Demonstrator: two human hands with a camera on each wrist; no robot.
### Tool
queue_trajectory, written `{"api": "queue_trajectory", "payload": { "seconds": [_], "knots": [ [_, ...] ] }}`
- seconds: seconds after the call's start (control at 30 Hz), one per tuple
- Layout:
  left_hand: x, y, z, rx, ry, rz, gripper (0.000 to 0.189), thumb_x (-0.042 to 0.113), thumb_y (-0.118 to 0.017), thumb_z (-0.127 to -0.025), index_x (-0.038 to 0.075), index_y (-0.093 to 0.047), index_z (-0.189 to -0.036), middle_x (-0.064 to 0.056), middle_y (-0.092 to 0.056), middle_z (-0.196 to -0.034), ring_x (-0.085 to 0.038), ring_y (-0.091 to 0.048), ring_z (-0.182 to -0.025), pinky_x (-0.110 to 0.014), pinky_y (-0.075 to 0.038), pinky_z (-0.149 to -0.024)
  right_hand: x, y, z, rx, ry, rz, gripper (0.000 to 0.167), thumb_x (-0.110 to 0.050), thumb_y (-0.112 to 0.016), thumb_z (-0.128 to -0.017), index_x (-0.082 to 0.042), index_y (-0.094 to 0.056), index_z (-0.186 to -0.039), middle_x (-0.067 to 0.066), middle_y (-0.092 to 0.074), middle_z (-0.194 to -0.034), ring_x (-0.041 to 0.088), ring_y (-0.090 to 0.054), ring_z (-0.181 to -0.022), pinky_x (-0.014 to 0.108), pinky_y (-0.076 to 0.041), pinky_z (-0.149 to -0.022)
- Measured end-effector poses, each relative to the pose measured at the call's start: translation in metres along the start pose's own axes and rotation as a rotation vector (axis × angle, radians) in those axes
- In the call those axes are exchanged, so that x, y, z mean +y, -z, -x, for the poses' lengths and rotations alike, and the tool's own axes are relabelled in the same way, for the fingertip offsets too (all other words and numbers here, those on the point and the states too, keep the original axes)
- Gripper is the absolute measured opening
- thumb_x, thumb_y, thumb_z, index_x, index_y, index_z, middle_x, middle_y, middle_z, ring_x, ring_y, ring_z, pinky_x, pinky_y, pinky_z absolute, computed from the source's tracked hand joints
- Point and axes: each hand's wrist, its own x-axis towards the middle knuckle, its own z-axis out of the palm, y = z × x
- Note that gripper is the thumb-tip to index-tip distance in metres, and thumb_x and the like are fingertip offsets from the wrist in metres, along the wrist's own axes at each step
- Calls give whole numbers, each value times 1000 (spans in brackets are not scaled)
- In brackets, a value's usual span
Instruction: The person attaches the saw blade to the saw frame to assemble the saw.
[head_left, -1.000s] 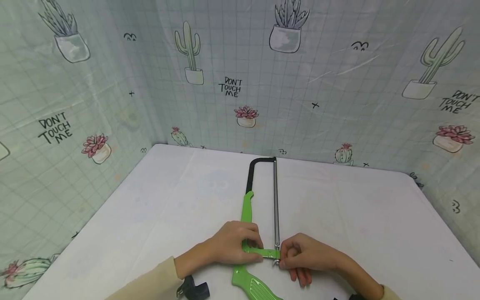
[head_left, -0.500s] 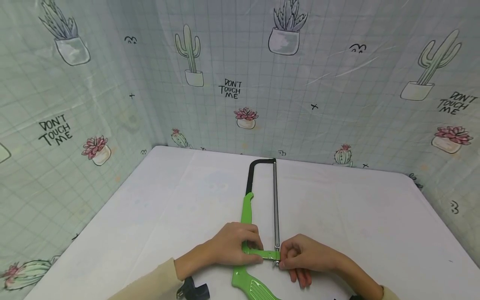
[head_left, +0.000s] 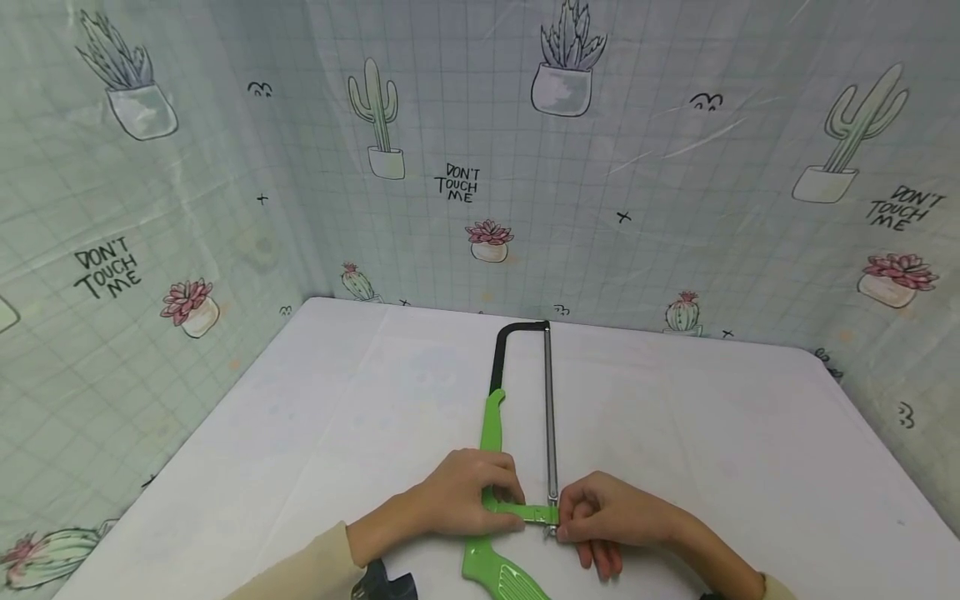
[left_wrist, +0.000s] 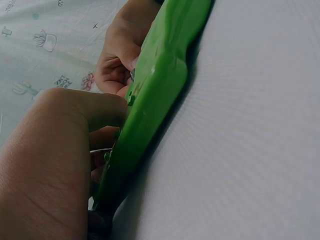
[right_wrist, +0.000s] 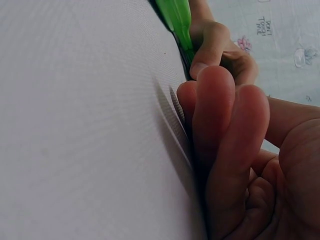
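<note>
A hacksaw with a green handle (head_left: 504, 571) and a black front frame (head_left: 498, 360) lies flat on the white table, pointing away from me. Its long metal blade (head_left: 551, 408) runs along the right side. My left hand (head_left: 472, 492) grips the green body (left_wrist: 155, 90) where the short green crosspiece (head_left: 536, 513) branches off. At that crosspiece's right end, the thumb and forefinger of my right hand (head_left: 615, 512) pinch a small metal wing nut (head_left: 551, 532), mostly hidden by the fingertips. The right hand's other fingers (right_wrist: 215, 110) hang loosely curled just over the table.
A black device (head_left: 384, 583) sits beneath my left forearm at the lower edge of the head view. Cactus-printed cloth (head_left: 420, 217) walls in the white table (head_left: 390, 383) at the back and both sides.
The head view has tilted a little, so everything appears slightly lower. Both hands keep their places on the hacksaw, with hardly any visible finger movement.
</note>
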Motion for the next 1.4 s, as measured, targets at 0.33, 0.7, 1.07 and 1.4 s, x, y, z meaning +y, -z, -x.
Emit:
{"api": "queue_trajectory", "payload": {
  "seconds": [0.33,0.7,1.07,1.4],
  "knots": [
    [-2,-1,0,2,0,0,16,37,-83,-81,29,-78,-92,19,-64,-85,12,-52,-77,-2,-38,-70,0,0,-1,-9,16,-11,17,-16,-64,-100,1,-63,-98,48,-55,-76,2,-61,-47,16,-48,-43],
    [0,-1,2,0,-10,-10,17,38,-84,-80,29,-78,-92,19,-64,-85,13,-51,-77,-1,-38,-70,1,-2,0,-23,33,-31,23,-14,-63,-100,9,-60,-99,48,-55,-75,2,-61,-47,16,-47,-44],
    [1,1,2,8,-2,-4,15,38,-84,-80,29,-78,-91,19,-64,-85,14,-51,-77,-1,-38,-69,-2,-2,0,-10,22,-9,17,-13,-64,-99,4,-63,-97,46,-57,-75,3,-60,-47,16,-47,-44],
    [0,0,3,10,-10,-10,15,38,-85,-80,30,-78,-91,20,-63,-84,14,-50,-76,-1,-37,-69,-1,-2,0,-8,30,-12,18,-12,-63,-99,6,-62,-98,46,-57,-75,3,-61,-47,16,-47,-44]
  ]
}}
